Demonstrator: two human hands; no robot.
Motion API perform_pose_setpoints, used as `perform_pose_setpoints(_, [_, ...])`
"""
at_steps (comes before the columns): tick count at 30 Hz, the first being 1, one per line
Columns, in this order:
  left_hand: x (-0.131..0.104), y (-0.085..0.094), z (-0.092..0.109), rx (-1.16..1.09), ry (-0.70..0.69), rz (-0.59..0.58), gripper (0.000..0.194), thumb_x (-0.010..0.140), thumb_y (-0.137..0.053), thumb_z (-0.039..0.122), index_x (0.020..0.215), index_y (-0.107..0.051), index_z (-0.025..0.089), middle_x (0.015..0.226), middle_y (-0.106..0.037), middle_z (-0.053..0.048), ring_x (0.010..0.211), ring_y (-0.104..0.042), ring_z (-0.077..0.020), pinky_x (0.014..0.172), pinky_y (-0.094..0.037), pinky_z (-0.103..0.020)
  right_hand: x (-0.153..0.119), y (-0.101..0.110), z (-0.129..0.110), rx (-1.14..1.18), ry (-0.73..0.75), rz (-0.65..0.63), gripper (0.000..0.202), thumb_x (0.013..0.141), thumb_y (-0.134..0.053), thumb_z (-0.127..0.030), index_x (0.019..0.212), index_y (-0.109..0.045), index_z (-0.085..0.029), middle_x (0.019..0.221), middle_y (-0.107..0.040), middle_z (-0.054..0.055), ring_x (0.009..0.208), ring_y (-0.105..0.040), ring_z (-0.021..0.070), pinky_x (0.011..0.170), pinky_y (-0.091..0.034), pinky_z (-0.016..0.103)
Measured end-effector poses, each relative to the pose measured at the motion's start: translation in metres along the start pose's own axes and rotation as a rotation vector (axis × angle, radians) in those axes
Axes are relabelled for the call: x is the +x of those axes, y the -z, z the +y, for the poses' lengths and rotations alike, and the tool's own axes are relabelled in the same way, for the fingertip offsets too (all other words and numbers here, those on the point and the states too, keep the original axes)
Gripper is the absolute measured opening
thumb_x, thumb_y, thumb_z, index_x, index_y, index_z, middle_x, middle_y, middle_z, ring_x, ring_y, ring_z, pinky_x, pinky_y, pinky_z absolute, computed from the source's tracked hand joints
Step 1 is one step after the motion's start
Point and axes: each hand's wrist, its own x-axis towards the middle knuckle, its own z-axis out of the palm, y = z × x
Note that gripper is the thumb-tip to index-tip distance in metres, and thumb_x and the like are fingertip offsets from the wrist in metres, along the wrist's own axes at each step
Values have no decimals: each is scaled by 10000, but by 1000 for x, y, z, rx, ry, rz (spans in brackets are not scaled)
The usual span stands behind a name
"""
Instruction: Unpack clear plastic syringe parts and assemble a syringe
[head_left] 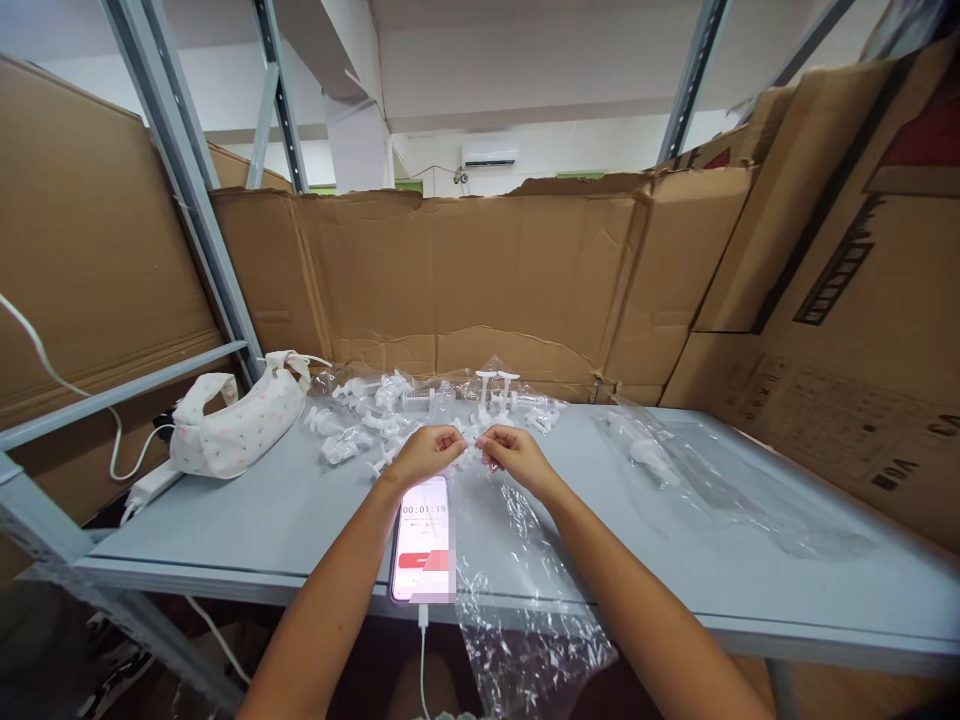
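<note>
On the left of the grey worktop (247, 520) lies a spotted pouch (236, 420). A lit phone (424, 540) lies below the left hand (427, 455). Both the left hand and the right hand (514, 455) pinch one small white part (471, 440) between them, above the worktop. Behind is a pile of parts (420, 400); a plastic bag (517, 590) hangs over the front edge.

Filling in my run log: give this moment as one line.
left hand: pinching small white plastic part | right hand: pinching same part | pile of white parts behind | phone near
</note>
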Motion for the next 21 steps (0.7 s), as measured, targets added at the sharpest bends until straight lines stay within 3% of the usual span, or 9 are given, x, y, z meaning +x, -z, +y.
perform_pose_setpoints(6, [2,8,-8,36,62,3,330,835,-447,441,649,-504,174,580,-377,45,554,-342,-100,535,-266,-228,4,19,-7,52,-16,131,322,669,-663,-492,630,-592,-180,527,-591,-6,436,-479,103,474,-372,255])
perform_pose_setpoints(13, [2,7,-10,12,85,146,471,805,-492,550,561,-330,182,533,-256,60,504,-240,-81,494,-190,-233,4,17,-7,97,-31,178,333,653,-677,-503,626,-598,-181,519,-567,-16,428,-449,95,457,-350,249])
perform_pose_setpoints(17, [5,7,-11,-182,72,196,450,786,-506,580,594,-450,177,521,-380,52,496,-352,-83,506,-279,-223,4,18,-7,129,-3,260,340,648,-682,-515,642,-606,-184,499,-536,-27,438,-417,94,446,-324,245])
perform_pose_setpoints(21, [7,9,-7,-359,92,-20,425,730,-590,560,694,-624,138,628,-603,-27,566,-516,-119,589,-403,-253,5,20,-10,191,42,340,340,641,-698,-512,655,-605,-185,511,-524,-31,471,-444,101,472,-338,247])
